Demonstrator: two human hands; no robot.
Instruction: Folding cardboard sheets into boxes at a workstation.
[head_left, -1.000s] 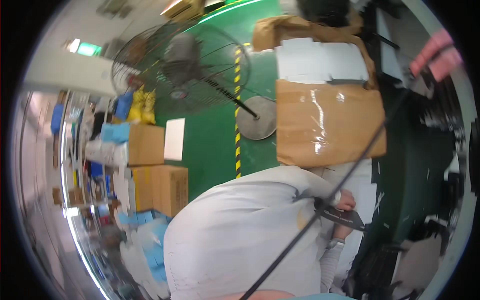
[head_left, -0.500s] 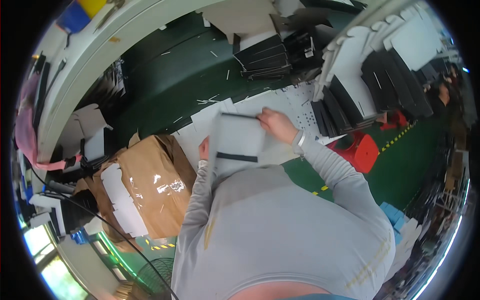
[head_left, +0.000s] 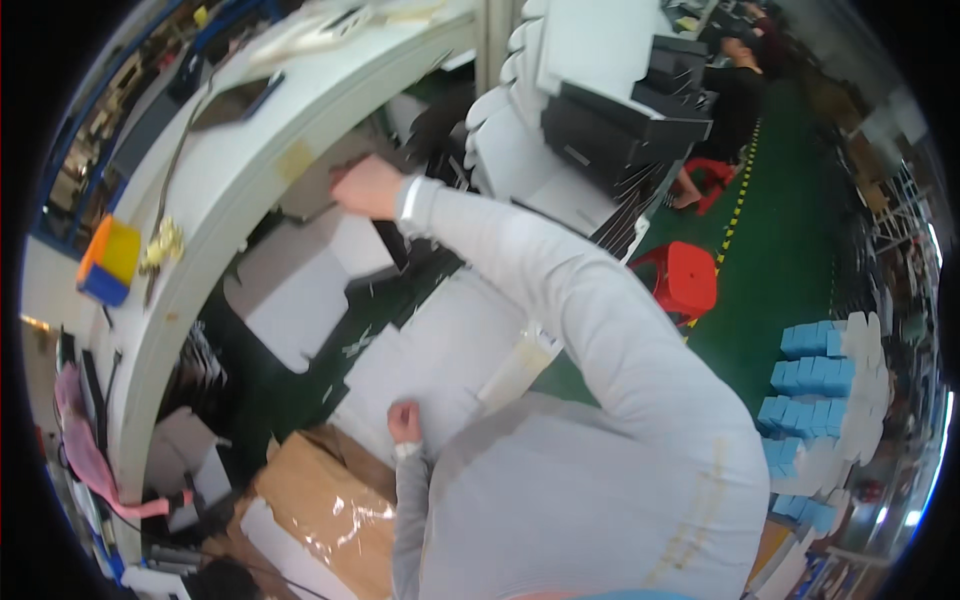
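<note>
Head view shows the right hand [head_left: 368, 187] stretched far out, closed on the edge of a flat grey card sheet [head_left: 320, 180] under the white bench [head_left: 230, 150]. The left hand [head_left: 404, 420] stays fisted on white sheets [head_left: 430, 350], probably steadying them.

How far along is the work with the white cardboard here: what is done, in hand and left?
Done: white folded pieces already stand stacked beyond the table.
In hand: the right hand reaches to white cardboard under the table edge; the left hand rests at the edge of a flat white sheet. Neither grip is clear.
Left: probably that sheet and the cardboard under the table, which lie unstacked.
</note>
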